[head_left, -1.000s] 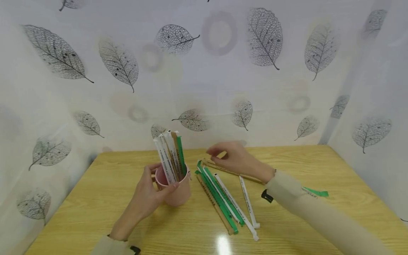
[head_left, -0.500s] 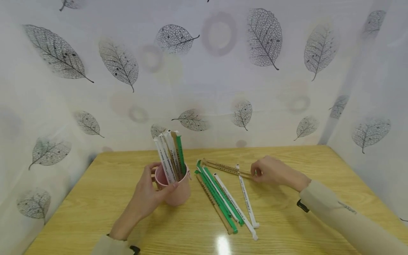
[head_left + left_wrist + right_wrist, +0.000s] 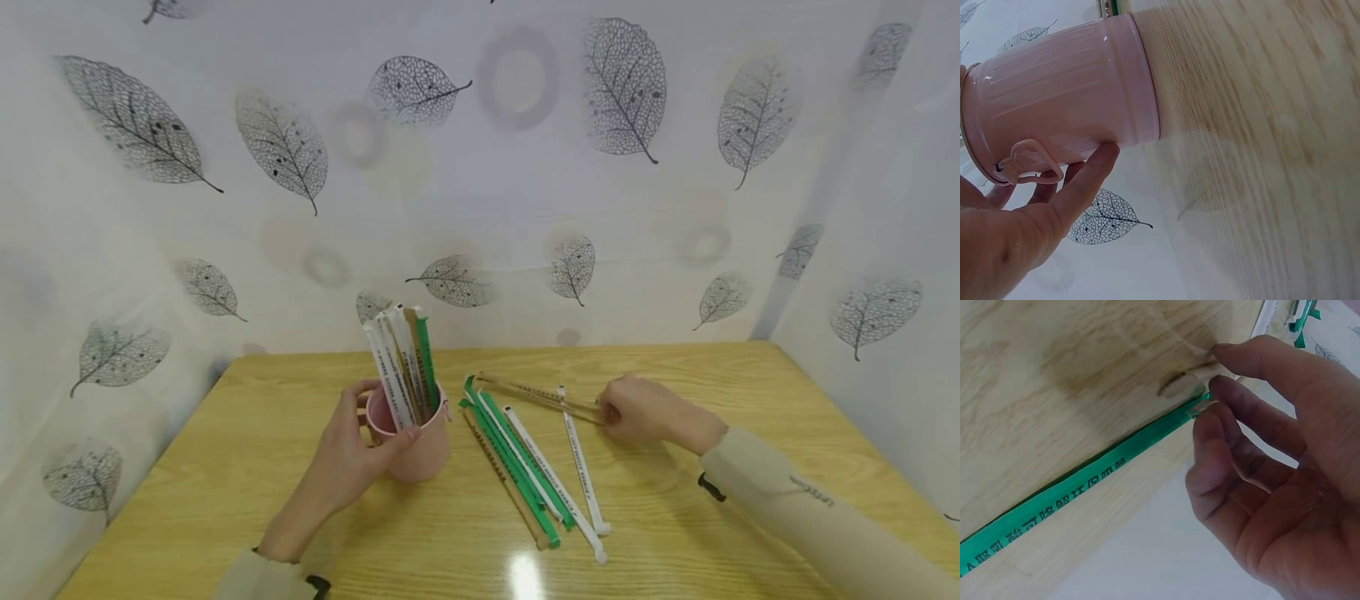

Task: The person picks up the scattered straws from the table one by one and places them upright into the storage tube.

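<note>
The green straw (image 3: 1079, 474) is lying on the table (image 3: 225, 492), well to the right of the pink cup (image 3: 420, 457), its end meeting the fingertips of the right hand (image 3: 639, 410). Those fingers are lying curled there, though I cannot tell whether they are gripping it. Working well here probably means pinching the wrapper's end squarely and keeping clear of the brown straws (image 3: 525, 388), which are stretching from near the cup toward that hand. The left hand (image 3: 348, 454) is grasping the cup, its thumb pressing at the near rim; a light, steady hold should suffice.

The cup is showing glossy, ribbed walls and a loop handle (image 3: 1051, 161). White, brown and green wrapped straws (image 3: 411, 358) are leaning inside it. Printed characters are running along the smooth, slim green wrapper. Right of the cup, a loose pile (image 3: 553, 482) is fanning across the wood grain.
</note>
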A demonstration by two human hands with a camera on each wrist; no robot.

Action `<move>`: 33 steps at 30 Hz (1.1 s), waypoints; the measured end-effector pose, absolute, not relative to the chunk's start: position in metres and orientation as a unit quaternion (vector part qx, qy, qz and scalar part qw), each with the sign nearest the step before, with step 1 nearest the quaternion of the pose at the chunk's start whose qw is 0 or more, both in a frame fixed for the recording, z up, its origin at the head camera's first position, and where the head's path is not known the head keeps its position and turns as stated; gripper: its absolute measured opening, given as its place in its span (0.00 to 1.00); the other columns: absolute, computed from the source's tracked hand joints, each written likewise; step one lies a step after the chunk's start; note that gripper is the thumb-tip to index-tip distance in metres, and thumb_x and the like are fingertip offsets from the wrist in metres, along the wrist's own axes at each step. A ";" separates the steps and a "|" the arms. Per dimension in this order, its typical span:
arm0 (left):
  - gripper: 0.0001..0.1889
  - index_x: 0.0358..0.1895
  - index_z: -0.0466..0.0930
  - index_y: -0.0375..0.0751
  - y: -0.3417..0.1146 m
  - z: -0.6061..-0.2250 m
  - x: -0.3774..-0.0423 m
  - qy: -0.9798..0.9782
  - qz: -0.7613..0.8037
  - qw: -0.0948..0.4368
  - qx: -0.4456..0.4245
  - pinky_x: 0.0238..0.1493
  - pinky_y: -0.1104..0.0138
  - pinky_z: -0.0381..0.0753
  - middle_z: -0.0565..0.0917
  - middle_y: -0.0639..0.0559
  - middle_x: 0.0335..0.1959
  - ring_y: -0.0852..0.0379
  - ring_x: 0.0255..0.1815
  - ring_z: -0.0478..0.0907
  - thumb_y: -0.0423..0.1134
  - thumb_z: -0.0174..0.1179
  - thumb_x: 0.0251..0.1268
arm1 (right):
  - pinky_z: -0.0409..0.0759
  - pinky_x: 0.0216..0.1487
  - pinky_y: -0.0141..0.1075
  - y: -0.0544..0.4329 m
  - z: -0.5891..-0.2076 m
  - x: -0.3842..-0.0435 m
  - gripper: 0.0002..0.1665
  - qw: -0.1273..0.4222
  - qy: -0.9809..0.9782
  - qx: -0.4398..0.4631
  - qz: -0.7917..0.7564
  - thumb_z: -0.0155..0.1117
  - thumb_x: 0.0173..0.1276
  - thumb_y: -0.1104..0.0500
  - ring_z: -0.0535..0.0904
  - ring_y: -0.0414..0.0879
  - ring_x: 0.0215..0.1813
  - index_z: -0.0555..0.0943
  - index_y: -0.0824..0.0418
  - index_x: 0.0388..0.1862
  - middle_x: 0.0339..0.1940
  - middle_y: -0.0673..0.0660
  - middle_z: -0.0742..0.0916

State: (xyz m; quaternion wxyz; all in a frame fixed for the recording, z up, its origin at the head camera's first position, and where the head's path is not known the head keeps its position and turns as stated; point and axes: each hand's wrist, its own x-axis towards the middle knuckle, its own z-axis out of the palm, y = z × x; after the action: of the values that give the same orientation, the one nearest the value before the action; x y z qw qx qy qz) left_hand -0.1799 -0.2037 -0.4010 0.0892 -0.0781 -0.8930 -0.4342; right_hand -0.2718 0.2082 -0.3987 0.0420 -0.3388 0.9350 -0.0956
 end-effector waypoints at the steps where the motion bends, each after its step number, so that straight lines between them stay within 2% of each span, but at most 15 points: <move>1: 0.44 0.74 0.56 0.40 -0.204 -0.401 -0.180 -0.894 -0.433 0.089 -0.077 0.50 0.61 0.82 0.76 0.39 0.61 0.45 0.59 0.78 0.55 0.69 0.64 | 0.71 0.27 0.28 0.209 -0.398 -0.271 0.10 0.046 0.935 -0.340 -0.096 0.70 0.54 0.68 0.69 0.35 0.24 0.82 0.54 0.21 0.21 0.44 0.81; 7: 0.43 0.74 0.56 0.41 -0.204 -0.402 -0.180 -0.893 -0.433 0.091 -0.083 0.48 0.65 0.82 0.76 0.40 0.60 0.47 0.57 0.78 0.54 0.70 0.64 | 0.66 0.26 0.28 0.213 -0.396 -0.266 0.15 0.084 0.935 -0.329 -0.103 0.68 0.49 0.70 0.67 0.36 0.23 0.76 0.52 0.19 0.19 0.44 0.76; 11: 0.42 0.73 0.57 0.40 -0.203 -0.401 -0.179 -0.892 -0.433 0.093 -0.088 0.48 0.65 0.82 0.76 0.39 0.60 0.46 0.57 0.78 0.54 0.69 0.64 | 0.65 0.27 0.29 0.218 -0.396 -0.262 0.14 0.092 0.932 -0.332 -0.114 0.69 0.51 0.69 0.66 0.35 0.24 0.76 0.51 0.22 0.20 0.43 0.76; 15: 0.42 0.73 0.57 0.41 -0.203 -0.401 -0.179 -0.894 -0.431 0.091 -0.083 0.49 0.65 0.82 0.76 0.39 0.60 0.47 0.56 0.79 0.55 0.69 0.64 | 0.68 0.29 0.29 0.225 -0.393 -0.262 0.08 0.082 0.928 -0.339 -0.134 0.69 0.54 0.67 0.67 0.34 0.26 0.81 0.54 0.28 0.22 0.43 0.77; 18: 0.43 0.73 0.57 0.41 -0.204 -0.401 -0.179 -0.895 -0.429 0.091 -0.081 0.49 0.65 0.82 0.76 0.39 0.60 0.47 0.56 0.79 0.55 0.70 0.64 | 0.70 0.30 0.30 0.230 -0.386 -0.261 0.07 0.058 0.925 -0.339 -0.158 0.68 0.57 0.66 0.68 0.33 0.27 0.84 0.56 0.34 0.24 0.43 0.78; 23: 0.43 0.73 0.57 0.41 -0.204 -0.402 -0.179 -0.897 -0.425 0.093 -0.078 0.49 0.65 0.82 0.76 0.40 0.60 0.47 0.57 0.78 0.55 0.70 0.64 | 0.71 0.30 0.31 0.236 -0.373 -0.259 0.13 -0.002 0.911 -0.341 -0.231 0.65 0.61 0.69 0.69 0.33 0.30 0.85 0.59 0.45 0.27 0.43 0.79; 29: 0.43 0.74 0.57 0.42 -0.204 -0.402 -0.180 -0.898 -0.422 0.096 -0.078 0.49 0.65 0.82 0.76 0.41 0.60 0.47 0.57 0.78 0.55 0.70 0.63 | 0.84 0.34 0.30 0.236 -0.362 -0.261 0.19 -0.106 0.861 -0.357 -0.347 0.67 0.63 0.74 0.81 0.32 0.38 0.84 0.56 0.49 0.35 0.53 0.88; 33: 0.43 0.73 0.57 0.41 -0.204 -0.402 -0.180 -0.898 -0.421 0.100 -0.082 0.48 0.65 0.82 0.77 0.41 0.60 0.48 0.56 0.78 0.54 0.71 0.63 | 0.86 0.40 0.29 0.231 -0.354 -0.262 0.21 -0.131 0.827 -0.347 -0.422 0.66 0.64 0.76 0.87 0.33 0.42 0.83 0.62 0.53 0.39 0.56 0.90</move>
State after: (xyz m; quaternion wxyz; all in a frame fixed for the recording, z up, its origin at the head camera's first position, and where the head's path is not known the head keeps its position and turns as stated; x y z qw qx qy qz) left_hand -0.1801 -0.2042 -0.4020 0.1002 -0.0821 -0.8977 -0.4212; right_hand -0.2617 0.2306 -0.3539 -0.1311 -0.3473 0.8273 -0.4216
